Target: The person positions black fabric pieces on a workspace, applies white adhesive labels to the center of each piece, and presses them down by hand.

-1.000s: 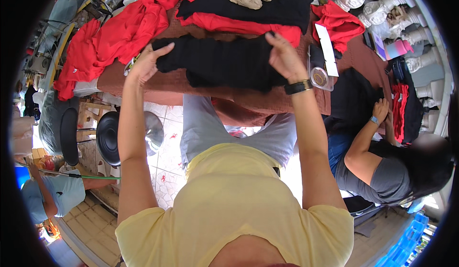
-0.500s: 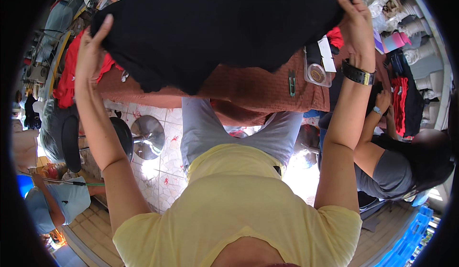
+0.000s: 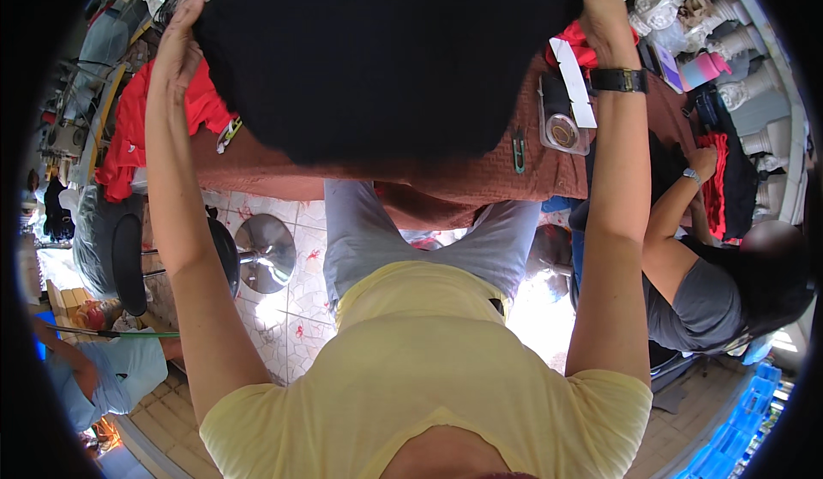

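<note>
- Cloth fills the far middle of the view: a black garment [image 3: 386, 50] is held up and spread wide above the table [image 3: 446, 179], hanging in a curved sag between two raised hands.
- The left hand [image 3: 180, 46] grips the garment's left edge, fingers curled over the fabric, arm stretched up from the near side.
- The right hand [image 3: 604, 8] is clenched on the garment's right edge; a dark wristwatch [image 3: 619, 80] sits on that wrist.
- The table is covered with a brown textured cloth, and the black garment hides most of its far part.
- Red fabric [image 3: 129, 132] lies bunched on the table's left end, partly behind the left forearm.
- Just right of the garment's lower edge, a clear round container [image 3: 561, 132] rests on the table, with a white strip [image 3: 573, 80] beside it.
- A round metal stool [image 3: 266, 252] stands on the tiled floor, near the left of the person's legs.
- On the right, another person in a grey top [image 3: 699, 299] sits by the table, one hand [image 3: 705, 162] on dark and red cloth [image 3: 724, 188].
</note>
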Action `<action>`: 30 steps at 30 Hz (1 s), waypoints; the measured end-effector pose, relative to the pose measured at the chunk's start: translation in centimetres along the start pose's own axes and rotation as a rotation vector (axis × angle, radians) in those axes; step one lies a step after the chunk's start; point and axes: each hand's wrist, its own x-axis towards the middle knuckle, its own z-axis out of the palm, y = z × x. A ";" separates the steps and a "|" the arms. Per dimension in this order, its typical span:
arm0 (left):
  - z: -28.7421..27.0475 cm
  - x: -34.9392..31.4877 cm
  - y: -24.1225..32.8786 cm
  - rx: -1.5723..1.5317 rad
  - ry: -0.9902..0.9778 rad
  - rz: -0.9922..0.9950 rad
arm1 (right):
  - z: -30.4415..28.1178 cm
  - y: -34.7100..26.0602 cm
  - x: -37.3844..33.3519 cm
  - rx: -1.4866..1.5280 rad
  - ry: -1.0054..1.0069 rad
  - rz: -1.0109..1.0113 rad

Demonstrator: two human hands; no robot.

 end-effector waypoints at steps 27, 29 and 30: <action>7.0 -21.1 -13.6 1.228 -0.068 0.411 | 4.8 6.0 -27.4 -1.138 -0.067 -0.064; 13.8 -19.0 -14.8 0.999 -0.171 0.462 | 6.6 8.7 -25.2 -0.907 -0.165 -0.067; 16.8 -18.2 -16.1 0.846 -0.273 0.439 | 7.4 10.6 -24.2 -0.806 -0.192 -0.037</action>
